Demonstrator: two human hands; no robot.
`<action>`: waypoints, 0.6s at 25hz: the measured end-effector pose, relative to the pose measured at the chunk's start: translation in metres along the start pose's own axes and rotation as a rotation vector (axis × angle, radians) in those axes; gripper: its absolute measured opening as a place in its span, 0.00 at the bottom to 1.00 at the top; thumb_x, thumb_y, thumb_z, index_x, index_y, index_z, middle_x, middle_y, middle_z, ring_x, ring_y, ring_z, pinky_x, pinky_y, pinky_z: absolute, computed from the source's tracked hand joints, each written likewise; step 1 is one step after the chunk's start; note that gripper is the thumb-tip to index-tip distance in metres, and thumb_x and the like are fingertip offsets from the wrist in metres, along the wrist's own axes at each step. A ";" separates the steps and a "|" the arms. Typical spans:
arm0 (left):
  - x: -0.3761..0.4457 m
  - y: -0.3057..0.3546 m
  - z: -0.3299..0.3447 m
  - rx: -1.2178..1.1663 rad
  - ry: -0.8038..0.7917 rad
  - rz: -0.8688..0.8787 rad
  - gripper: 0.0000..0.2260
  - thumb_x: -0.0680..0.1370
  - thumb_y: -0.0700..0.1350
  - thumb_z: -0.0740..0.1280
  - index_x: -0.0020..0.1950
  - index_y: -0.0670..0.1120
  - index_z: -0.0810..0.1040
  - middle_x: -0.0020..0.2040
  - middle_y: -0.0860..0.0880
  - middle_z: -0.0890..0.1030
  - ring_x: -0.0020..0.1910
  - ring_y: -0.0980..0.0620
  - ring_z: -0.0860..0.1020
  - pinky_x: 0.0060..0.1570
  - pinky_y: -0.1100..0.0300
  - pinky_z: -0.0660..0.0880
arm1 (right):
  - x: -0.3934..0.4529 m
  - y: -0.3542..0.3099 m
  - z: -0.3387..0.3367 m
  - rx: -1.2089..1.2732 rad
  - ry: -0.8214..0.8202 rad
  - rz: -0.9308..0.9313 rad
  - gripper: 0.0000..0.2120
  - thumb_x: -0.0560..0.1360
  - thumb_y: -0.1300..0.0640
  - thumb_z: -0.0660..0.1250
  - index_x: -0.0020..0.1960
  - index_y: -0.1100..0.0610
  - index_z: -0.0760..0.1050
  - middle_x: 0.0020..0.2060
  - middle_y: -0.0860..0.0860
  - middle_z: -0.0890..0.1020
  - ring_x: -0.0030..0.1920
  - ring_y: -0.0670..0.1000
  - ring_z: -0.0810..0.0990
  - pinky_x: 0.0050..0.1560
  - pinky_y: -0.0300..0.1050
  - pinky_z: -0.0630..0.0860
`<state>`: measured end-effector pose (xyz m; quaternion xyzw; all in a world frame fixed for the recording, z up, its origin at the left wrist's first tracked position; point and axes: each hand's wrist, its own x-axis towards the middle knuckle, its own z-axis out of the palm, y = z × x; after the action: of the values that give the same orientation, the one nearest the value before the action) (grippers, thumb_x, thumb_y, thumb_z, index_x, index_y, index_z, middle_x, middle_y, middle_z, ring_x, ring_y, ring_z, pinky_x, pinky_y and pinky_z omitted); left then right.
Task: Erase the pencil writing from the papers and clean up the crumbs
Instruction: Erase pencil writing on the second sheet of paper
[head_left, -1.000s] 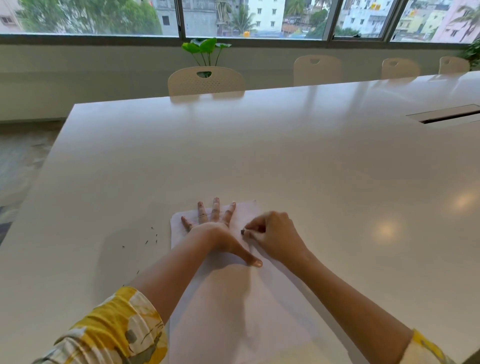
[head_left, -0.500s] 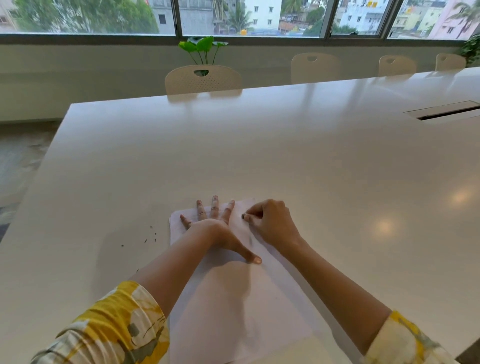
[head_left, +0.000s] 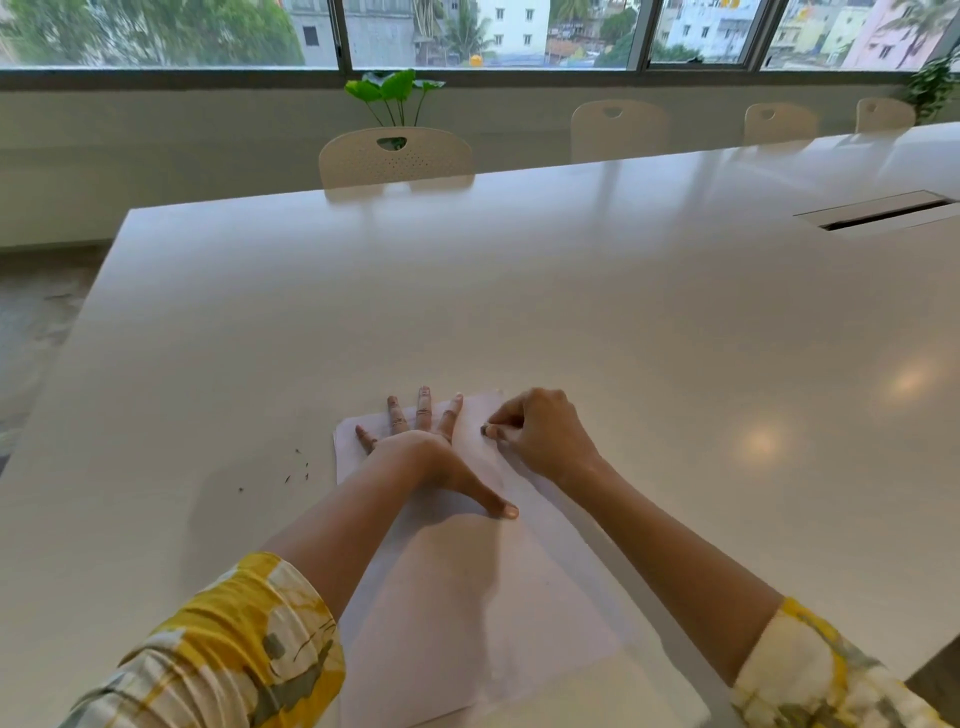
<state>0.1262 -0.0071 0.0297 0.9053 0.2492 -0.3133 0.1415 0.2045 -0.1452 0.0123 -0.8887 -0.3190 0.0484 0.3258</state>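
white paper (head_left: 467, 597) flat on table, dark crumbs (head_left: 297, 470) (left)

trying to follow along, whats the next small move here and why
Probably keep rubbing the eraser in the right hand across the paper's top, since the left hand pins it flat. The crumbs on the table can wait.

left hand (head_left: 421, 452) flat with fingers spread, right hand (head_left: 545, 436) curled in a pinching grip, forearms extended

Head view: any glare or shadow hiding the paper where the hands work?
Head view: glare spots lie on the table right of the paper; forearm shadows dim its near half; wide-angle bends the table edge; eraser small, soft.
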 end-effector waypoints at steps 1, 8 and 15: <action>0.000 0.000 -0.001 0.001 0.004 0.002 0.70 0.54 0.79 0.72 0.76 0.60 0.25 0.76 0.51 0.23 0.73 0.38 0.23 0.68 0.24 0.33 | -0.014 0.001 -0.001 0.016 -0.017 -0.005 0.05 0.74 0.60 0.73 0.46 0.54 0.87 0.42 0.48 0.87 0.35 0.40 0.80 0.42 0.28 0.77; 0.001 0.000 0.001 -0.001 0.000 -0.003 0.70 0.53 0.79 0.71 0.76 0.61 0.25 0.76 0.51 0.23 0.74 0.38 0.25 0.69 0.24 0.36 | 0.010 0.002 -0.002 -0.002 0.072 -0.014 0.05 0.74 0.60 0.73 0.42 0.56 0.87 0.38 0.50 0.87 0.37 0.48 0.83 0.47 0.47 0.82; 0.000 0.001 -0.001 0.009 -0.004 -0.003 0.70 0.53 0.79 0.71 0.76 0.60 0.26 0.77 0.51 0.24 0.75 0.38 0.25 0.68 0.24 0.35 | -0.012 0.012 -0.011 -0.001 -0.036 0.006 0.03 0.73 0.59 0.74 0.46 0.55 0.87 0.41 0.48 0.87 0.38 0.45 0.83 0.48 0.39 0.81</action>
<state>0.1270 -0.0075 0.0303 0.9049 0.2491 -0.3165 0.1375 0.2052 -0.1653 0.0125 -0.8889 -0.3220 0.0654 0.3193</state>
